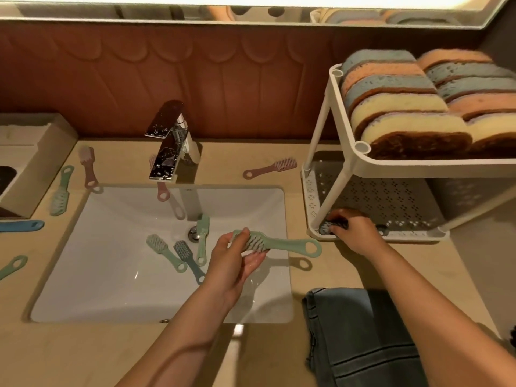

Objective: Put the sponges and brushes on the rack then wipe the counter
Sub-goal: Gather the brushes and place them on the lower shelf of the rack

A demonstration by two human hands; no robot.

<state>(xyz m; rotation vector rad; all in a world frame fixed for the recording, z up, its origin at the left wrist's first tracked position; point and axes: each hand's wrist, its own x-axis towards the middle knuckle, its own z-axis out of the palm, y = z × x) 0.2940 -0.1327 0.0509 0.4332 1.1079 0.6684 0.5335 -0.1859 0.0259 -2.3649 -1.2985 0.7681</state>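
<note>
My left hand (234, 261) holds a green brush (282, 244) by its bristle head over the right side of the sink, handle pointing right. My right hand (353, 229) grips a dark blue brush (328, 227) on the lower shelf of the white rack (391, 202). Several sponges (413, 107) fill the rack's top shelf. Three brushes (181, 256) lie in the sink basin (111, 261). Pink brushes (269, 169) and green brushes (61, 191) lie scattered on the beige counter (251, 157).
A chrome faucet (170, 143) stands behind the sink. A folded grey-blue cloth (360, 336) lies on the counter at the front right. A beige box (30, 163) sits at the left, with a blue brush (22, 226) in front of it.
</note>
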